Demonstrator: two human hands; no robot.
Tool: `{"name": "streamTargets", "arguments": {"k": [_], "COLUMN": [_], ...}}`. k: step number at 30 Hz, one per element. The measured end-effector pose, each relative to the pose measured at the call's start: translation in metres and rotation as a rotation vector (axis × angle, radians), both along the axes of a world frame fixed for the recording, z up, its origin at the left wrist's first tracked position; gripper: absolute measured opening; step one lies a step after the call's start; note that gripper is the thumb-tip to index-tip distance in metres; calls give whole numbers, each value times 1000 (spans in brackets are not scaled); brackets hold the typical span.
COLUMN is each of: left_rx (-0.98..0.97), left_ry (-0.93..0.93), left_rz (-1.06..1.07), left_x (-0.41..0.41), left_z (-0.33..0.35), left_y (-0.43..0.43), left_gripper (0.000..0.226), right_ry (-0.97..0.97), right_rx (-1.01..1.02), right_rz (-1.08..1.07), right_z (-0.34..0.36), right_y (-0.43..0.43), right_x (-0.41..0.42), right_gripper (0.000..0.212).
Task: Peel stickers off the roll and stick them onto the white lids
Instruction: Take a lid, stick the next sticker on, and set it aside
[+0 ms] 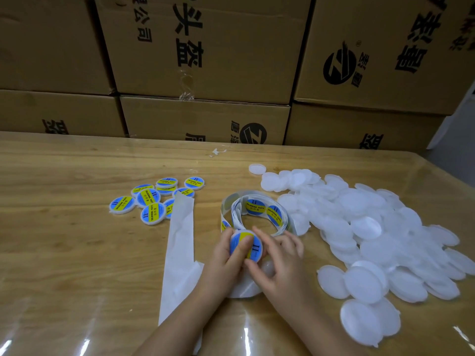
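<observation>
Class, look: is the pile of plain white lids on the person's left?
No, the plain lids lie on the right; the stickered lids sit left.

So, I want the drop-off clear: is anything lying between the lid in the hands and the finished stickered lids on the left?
Yes. The white backing strip lies flat between the held lid and the finished lids, its far end overlapping that group. Flat paper, so probably easy to carry over.
</observation>
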State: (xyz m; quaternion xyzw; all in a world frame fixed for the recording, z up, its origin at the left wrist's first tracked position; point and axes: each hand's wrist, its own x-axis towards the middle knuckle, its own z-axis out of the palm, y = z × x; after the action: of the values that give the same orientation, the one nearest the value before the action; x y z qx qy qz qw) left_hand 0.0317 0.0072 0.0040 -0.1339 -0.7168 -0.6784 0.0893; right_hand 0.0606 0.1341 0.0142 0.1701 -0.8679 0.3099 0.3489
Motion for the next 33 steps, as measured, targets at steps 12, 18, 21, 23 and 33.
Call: {"name": "streamTargets", "arguments": {"k": [12, 18, 21, 23, 33], "left_rx": [-101, -226, -310, -353, -109], "left_ry": [75, 147, 215, 237, 108], "left_rz": [70, 35, 14, 3, 49], "left_x": [0, 6, 9, 9, 2], "left_z": [-2, 3, 4, 3, 2], "left_y": [-2, -3, -3, -3, -4], "left_gripper": [34, 56, 52, 57, 31], "right_ry": [-85, -53, -25, 1, -46], "right_rx": [-22, -77, -132, -142, -68], "right_rz": [12, 20, 3, -20, 11], "right_z": [3, 0, -1, -2, -3], "right_y": [0, 3, 4, 5, -3], "right_x": [4, 4, 4, 4, 2], "right_gripper": [37, 28, 29, 35, 38]}}
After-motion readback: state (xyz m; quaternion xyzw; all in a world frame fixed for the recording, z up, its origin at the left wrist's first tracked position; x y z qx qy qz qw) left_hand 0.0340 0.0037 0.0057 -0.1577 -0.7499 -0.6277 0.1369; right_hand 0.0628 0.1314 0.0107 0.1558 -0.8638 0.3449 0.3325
